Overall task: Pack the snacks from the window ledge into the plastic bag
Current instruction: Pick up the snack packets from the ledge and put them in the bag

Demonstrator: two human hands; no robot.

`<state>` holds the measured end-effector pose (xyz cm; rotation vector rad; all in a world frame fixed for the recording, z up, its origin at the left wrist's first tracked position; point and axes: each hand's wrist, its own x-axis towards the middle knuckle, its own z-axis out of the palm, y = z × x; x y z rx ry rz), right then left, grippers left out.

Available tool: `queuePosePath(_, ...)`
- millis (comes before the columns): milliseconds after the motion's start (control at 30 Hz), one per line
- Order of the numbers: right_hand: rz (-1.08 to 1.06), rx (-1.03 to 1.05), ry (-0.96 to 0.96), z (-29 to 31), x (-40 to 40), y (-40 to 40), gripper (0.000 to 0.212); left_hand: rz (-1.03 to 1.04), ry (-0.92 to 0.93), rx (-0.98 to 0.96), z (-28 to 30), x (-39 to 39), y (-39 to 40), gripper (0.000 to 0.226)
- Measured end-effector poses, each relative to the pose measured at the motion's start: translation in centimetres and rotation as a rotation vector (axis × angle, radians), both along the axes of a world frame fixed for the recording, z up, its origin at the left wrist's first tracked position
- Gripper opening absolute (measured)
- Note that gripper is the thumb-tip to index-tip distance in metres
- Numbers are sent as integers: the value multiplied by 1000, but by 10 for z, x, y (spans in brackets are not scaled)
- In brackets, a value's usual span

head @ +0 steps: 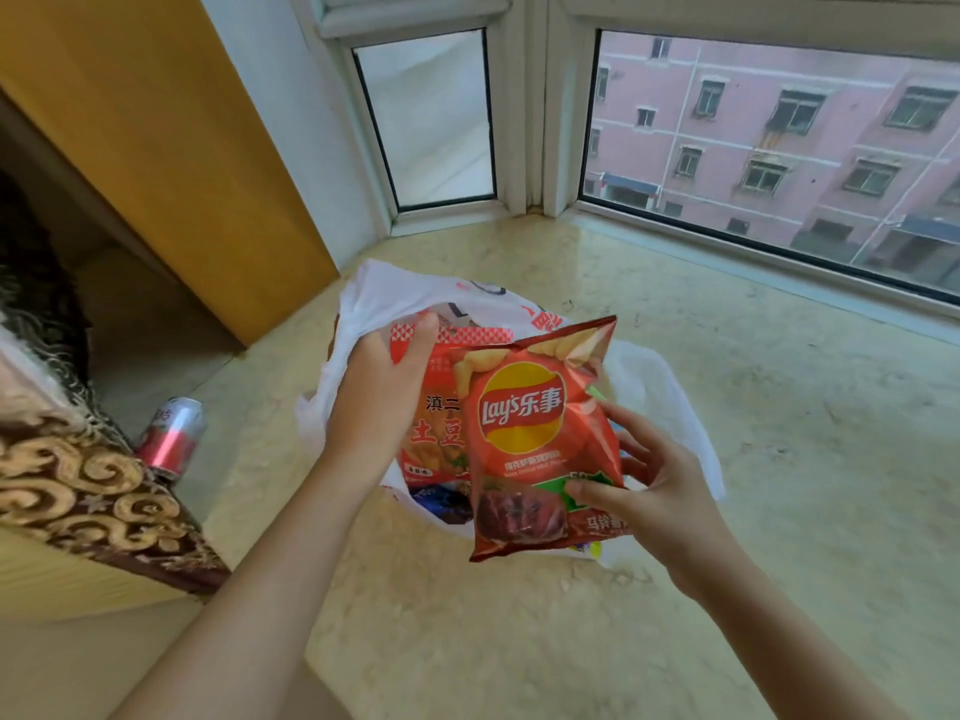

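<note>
A white plastic bag (395,293) lies open on the marble window ledge (753,459). Inside it is an orange snack packet (441,433) with a dark blue packet (441,501) below it. My left hand (379,392) grips the bag's left rim together with the top of the orange packet. My right hand (644,480) pinches the lower right side of a red Lay's chip bag (535,439), holding it upright over the bag's opening. The chip bag hides much of the bag's inside.
A red and silver drink can (171,433) stands on the ledge at the left, beside a patterned brown and gold cloth (88,485). A yellow wooden panel (182,148) rises behind the bag. Window frames (530,122) bound the far side of the ledge.
</note>
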<state>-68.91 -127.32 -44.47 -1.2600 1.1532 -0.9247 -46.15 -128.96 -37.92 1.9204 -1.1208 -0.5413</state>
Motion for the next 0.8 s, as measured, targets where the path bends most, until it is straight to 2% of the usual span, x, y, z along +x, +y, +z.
queuePosePath(100,41,-43,40,0,22,-10,75,9,34,-41,11,-7,-3,31)
queuePosePath(233,75,-133,104,0,55,-31,75,1,31,-83,20,-15,-10,52)
queuePosePath(467,-8,-168,277,-14,105,-73,71,-21,-12,-153,17,-14,-14,54)
queuePosePath(567,37,-251,480,-25,124,-75,57,-80,-68,-32,-1,-21,-11,41)
queuePosePath(633,93,-314,673,-28,134,-70,45,-143,-127,60,-21,-26,-7,41)
queuePosePath(733,92,-365,983,-28,137,-62,47,-189,-225,-46,-37,-32,0,53)
queuePosePath(800,71,-420,1072,-31,136,-62,51,-247,-221,-117,-33,-40,3,65)
